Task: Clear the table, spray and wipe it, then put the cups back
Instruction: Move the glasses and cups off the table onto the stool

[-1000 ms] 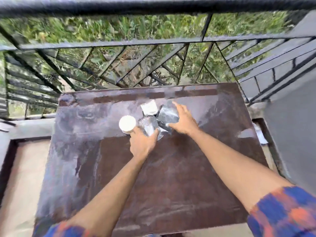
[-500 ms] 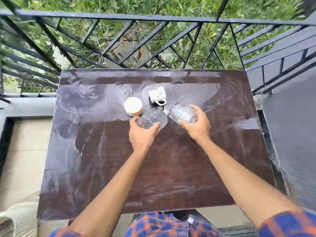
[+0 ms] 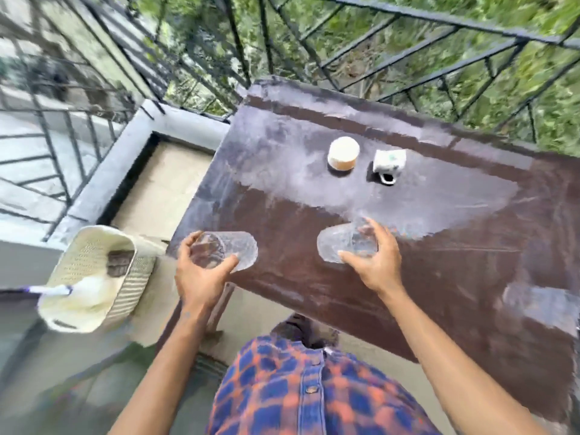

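Head view: my left grip (image 3: pixel 201 277) grasps a clear glass (image 3: pixel 233 251) at the surface's (image 3: pixel 439 277) near-left corner. My right grip (image 3: pixel 379 268) grasps a second glass (image 3: pixel 337 246) just inside the near edge. Both glasses are tipped sideways. White cup (image 3: pixel 343 152) and mug (image 3: pixel 389 161) sit side by side near the far edge.

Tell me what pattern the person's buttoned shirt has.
Blue-and-orange checks on the buttoned shirt; the head view, the only one, shows it best.

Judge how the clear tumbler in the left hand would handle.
The clear tumbler, gripped by the left hand, looks empty, so probably light. Being round, it would likely roll if laid sideways. Its patterned wall may aid grip.
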A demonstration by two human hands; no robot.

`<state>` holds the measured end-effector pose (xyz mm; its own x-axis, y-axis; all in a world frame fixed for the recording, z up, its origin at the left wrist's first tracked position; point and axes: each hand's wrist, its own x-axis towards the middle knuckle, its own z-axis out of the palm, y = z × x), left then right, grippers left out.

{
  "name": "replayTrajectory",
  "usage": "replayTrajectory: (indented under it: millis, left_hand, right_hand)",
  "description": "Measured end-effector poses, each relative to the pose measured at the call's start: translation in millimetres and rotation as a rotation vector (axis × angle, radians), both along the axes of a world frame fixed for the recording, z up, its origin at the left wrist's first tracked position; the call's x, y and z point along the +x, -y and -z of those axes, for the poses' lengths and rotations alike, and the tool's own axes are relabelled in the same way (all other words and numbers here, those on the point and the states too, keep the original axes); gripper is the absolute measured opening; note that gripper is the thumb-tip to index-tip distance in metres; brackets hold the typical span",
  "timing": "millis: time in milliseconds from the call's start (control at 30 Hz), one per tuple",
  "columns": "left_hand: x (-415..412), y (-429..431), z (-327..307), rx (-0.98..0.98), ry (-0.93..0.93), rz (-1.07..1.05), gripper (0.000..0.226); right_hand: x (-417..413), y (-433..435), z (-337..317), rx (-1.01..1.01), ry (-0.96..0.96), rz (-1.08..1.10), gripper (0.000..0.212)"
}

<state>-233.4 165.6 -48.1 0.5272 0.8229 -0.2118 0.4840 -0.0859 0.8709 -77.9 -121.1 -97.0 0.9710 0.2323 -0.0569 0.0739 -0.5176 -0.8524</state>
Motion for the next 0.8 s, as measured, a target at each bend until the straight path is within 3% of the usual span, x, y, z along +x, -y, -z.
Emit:
replayTrajectory:
  millis: [133,433,600,800]
  left_hand:
    - [-57,-21,13,0.004,0.013,-0.130,0.075]
    - [-156,-80,52,0.063,-0.170,-0.395,0.084]
    - [-201,-119,96,-0.016,-0.290,-0.549,0.085]
    - [-229,-149,146,-0.145,-0.388,-0.656,0.089]
  right_hand:
    - [-7,-60,-18,-0.066,0.009,-0.243,0.084]
    - [-53,-236,-34,-0.104,0.046,-0.837,0.086]
    - [-120,-343,-6,-0.189,-0.020,-1.100,0.100]
    - [-187,-421,71,-0.468,-0.068,-1.222,0.096]
